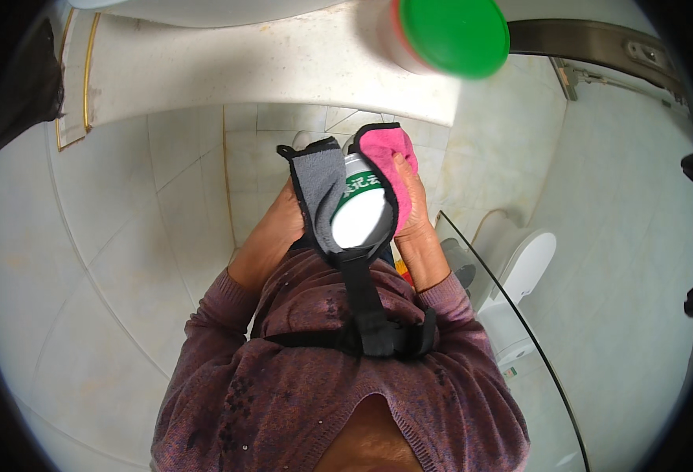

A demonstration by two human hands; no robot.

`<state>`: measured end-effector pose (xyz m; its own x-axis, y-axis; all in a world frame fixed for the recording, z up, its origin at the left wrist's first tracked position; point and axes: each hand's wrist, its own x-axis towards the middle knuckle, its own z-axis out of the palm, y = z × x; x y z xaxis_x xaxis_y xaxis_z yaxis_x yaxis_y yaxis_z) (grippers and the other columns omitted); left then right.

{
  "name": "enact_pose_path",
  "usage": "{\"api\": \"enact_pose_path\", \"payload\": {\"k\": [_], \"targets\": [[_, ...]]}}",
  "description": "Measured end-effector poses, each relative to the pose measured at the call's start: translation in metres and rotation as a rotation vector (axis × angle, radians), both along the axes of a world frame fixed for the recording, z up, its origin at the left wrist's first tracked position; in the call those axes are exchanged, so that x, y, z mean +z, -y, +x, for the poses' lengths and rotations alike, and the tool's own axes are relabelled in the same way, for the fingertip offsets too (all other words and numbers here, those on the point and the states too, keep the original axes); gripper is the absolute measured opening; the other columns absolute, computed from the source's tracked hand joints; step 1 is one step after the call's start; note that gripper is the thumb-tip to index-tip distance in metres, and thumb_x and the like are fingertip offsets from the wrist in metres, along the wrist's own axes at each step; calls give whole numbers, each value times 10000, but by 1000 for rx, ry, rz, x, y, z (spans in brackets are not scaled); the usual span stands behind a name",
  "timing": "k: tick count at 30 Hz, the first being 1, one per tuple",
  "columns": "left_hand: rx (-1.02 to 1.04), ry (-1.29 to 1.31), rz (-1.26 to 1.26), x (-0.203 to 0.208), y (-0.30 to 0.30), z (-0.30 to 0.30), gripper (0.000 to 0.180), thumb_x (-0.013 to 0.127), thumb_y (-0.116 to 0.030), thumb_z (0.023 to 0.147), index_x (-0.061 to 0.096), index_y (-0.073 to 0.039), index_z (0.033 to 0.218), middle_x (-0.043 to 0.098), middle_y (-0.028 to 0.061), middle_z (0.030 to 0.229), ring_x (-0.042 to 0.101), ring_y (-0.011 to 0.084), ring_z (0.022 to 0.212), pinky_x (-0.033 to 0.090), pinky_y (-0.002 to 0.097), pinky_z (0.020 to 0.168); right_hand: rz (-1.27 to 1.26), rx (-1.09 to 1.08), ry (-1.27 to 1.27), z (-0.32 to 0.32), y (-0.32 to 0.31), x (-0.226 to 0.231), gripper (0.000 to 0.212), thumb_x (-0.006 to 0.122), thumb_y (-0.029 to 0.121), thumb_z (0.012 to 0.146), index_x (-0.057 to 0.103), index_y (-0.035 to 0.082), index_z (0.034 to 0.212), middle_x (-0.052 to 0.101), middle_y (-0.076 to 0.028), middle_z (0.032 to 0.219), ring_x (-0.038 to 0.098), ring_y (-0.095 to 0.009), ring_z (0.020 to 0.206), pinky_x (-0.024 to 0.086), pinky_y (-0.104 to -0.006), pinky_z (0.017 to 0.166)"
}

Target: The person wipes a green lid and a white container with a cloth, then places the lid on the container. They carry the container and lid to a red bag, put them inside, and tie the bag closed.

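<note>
My left hand [288,214] is closed on a grey cloth [319,175] with black edging; its fingers are mostly hidden behind the fabric. Pink cloth [391,143], also edged in black, is gripped by my right hand [413,197], whose thumb presses on its front. Whether the grey and pink parts are one piece cannot be told. Between them shows a white, rounded thing [360,219] with a green printed band, which looks like a container. Its lower end sits just above a black chest strap [364,295], and the cloths partly cover its sides.
A pale countertop [260,71] runs across the far side, with a green-lidded tub [454,38] on its right end. To the right are a glass panel's dark edge [511,307] and a white toilet [531,259]. Dark fabric [24,86] hangs at far left.
</note>
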<state>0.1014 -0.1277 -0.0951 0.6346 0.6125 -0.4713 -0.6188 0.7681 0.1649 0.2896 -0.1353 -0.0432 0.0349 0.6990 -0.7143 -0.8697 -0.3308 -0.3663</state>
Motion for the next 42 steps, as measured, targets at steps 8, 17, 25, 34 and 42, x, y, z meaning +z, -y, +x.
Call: {"api": "enact_pose_path", "payload": {"k": [8,17,25,34,42], "targets": [[-247,-1006,1359,16,8,18,324,408,-69,897,391,-24,1217,504,89,1103,492,160,1000,413,287,874,-93,-135,-12,2,-9,-2,352,461,330,883,502,93,1141,603,-102,936,604,-229,801,515,-345,706],[-622,-1308,1329,32,-23,6,457,559,-315,760,465,-34,1108,483,173,1043,454,320,989,358,405,878,175,43,150,0,-6,12,343,567,215,846,510,43,1137,585,-59,1045,574,-162,916,472,-296,811],[64,-356,361,9,-6,-10,343,545,-111,851,431,-48,1168,503,60,1101,492,159,968,434,281,829,38,-103,-237,-12,-10,6,430,470,377,884,481,58,1173,551,-81,1127,532,-210,1017,428,-339,889],[115,-281,207,-14,3,-12,357,518,-224,872,468,-37,1173,549,66,1082,546,165,933,467,301,794,336,193,-232,-3,4,15,601,568,314,827,337,5,1288,453,-99,1254,454,-206,1128,359,-325,962],[-35,-244,-60,11,-12,-1,384,438,-316,897,478,-48,1169,555,80,1079,553,178,947,465,297,815,280,471,-326,7,17,31,754,712,9,615,349,-19,1275,507,-82,1191,492,-171,1076,391,-315,929]]}}
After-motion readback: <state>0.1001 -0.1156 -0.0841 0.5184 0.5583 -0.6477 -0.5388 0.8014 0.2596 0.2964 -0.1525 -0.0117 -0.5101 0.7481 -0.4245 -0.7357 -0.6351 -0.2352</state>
